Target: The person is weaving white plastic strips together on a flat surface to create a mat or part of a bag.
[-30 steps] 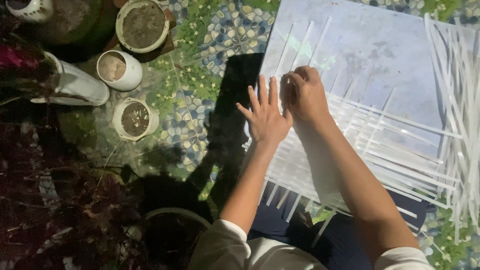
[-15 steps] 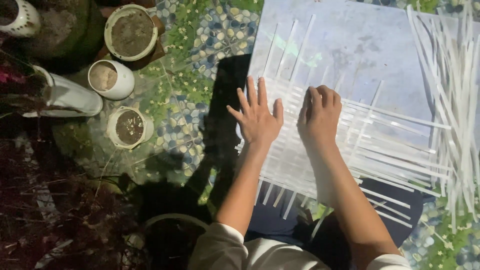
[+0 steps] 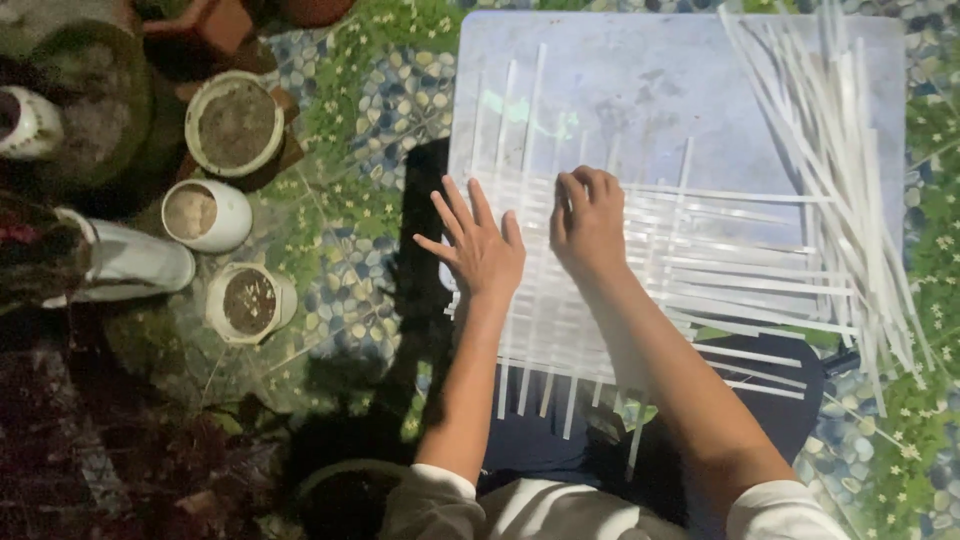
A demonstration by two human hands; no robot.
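Outdoors on pebbled ground, your white board (image 3: 680, 90) carries the woven strips (image 3: 620, 290). Your left hand (image 3: 480, 250) lies flat with fingers spread, pinning them; your right hand (image 3: 590, 225) curls, fingertips pinching a strip. Lift the left palm and the weave may slide apart.

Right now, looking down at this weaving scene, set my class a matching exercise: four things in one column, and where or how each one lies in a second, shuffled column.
Column one:
1. left hand
2. right hand
3. loose white strips
4. white pots of soil

Column two:
a. piled along the board's right side
b. standing on the ground left of the board
c. fingers curled on the woven strips
d. fingers spread flat at the board's left edge

Pairs: 1-d, 2-c, 3-a, 4-b
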